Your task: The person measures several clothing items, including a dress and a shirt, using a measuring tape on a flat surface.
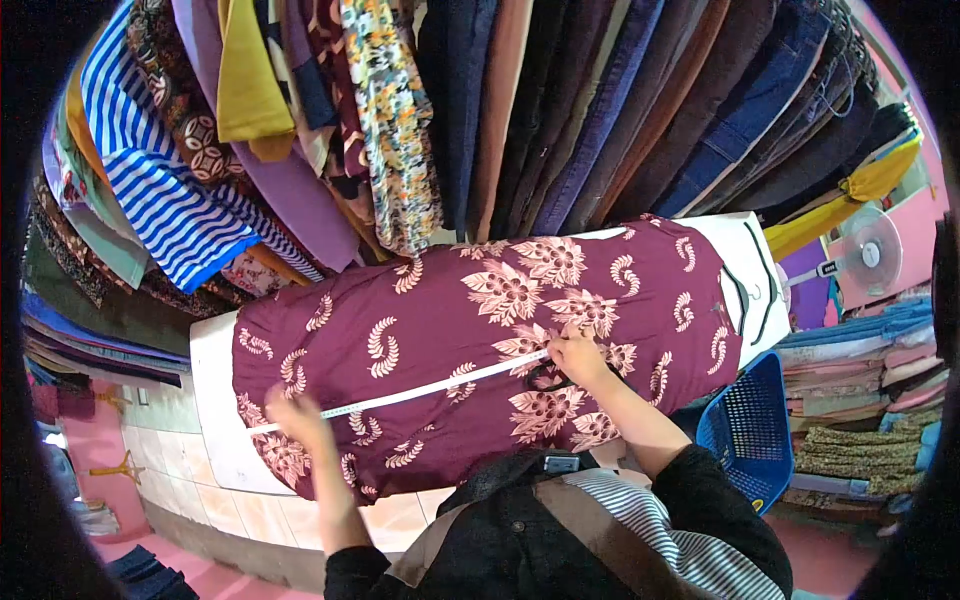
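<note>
A maroon garment [440, 325] with pale pink flower and leaf prints lies spread over a white table [212, 400]. Across it runs a white measuring tape [430, 393], slanting from lower left up to the middle. My right hand [577, 357] is closed on the tape's upper end, over the printed flowers. Beside that hand, a black looped object [545, 380] is partly covered. Near the tape's other end, my left hand [302, 418] hovers over or touches the cloth, smeared by motion, so its grip cannot be made out.
Black hangers [745, 300] lie at the table's right end. A blue plastic basket [750, 430] stands below that corner. Hanging trousers [560, 120] and tops [165, 160] crowd the far edge. Folded clothes [860, 400] are stacked at right, near a fan [868, 250].
</note>
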{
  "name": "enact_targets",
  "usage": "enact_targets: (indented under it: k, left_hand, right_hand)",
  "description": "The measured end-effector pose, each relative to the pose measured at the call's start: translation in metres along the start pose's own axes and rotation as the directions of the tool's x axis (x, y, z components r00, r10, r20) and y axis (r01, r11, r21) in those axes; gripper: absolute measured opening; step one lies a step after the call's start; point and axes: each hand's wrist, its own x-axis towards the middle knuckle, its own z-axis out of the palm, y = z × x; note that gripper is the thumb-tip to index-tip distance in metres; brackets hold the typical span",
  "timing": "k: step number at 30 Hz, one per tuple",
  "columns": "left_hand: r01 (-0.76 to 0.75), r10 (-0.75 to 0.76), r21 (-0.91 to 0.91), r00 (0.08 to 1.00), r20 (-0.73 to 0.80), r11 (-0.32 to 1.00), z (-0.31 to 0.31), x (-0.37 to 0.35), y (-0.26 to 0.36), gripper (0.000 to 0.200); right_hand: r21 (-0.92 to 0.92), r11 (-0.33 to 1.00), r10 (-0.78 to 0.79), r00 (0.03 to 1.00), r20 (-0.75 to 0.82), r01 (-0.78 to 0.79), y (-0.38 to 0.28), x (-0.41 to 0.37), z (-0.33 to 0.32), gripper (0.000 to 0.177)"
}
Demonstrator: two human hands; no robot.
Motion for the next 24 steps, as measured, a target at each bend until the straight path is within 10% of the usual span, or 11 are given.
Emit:
enact_targets:
  k: [2, 4, 6, 11, 18, 24]
  left_hand:
    - [-0.101, 0.182, -0.328, 0.956, 0.229, 0.939, 0.01, -0.036, 0.091, 0.041]
    - [-0.139, 0.485, -0.527, 0.63, 0.606, 0.838, 0.003, -0.058, 0.165, 0.047]
    - [-0.374, 0.676, -0.568, 0.488, 0.552, 0.733, 0.017, -0.099, 0.196, 0.053]
    - [-0.456, 0.64, -0.45, 0.526, 0.56, 0.768, 0.035, -0.139, 0.199, 0.06]
    - [-0.487, 0.62, -0.394, 0.508, 0.598, 0.779, 0.029, -0.142, 0.207, 0.061]
    - [-0.466, 0.548, -0.324, 0.505, 0.667, 0.823, 0.023, -0.146, 0.218, 0.064]
  right_hand:
    - [0.02, 1.0, 0.01, 1.0, 0.019, -0.01, 0.002, 0.0, 0.001, 0.012]
    - [0.06, 0.998, 0.017, 1.0, 0.021, -0.018, 0.009, -0.001, 0.014, 0.013]
    - [-0.016, 0.999, 0.034, 0.972, 0.234, -0.031, 0.0, 0.005, -0.009, 0.017]
    - [0.007, 0.998, -0.069, 0.993, -0.095, 0.07, 0.013, -0.007, 0.012, 0.013]
    - [0.507, 0.815, 0.295, 0.954, 0.05, -0.279, 0.085, -0.03, -0.056, 0.041]
    - [0.435, 0.767, 0.588, 0.788, -0.182, -0.472, 0.265, -0.09, -0.128, 0.048]
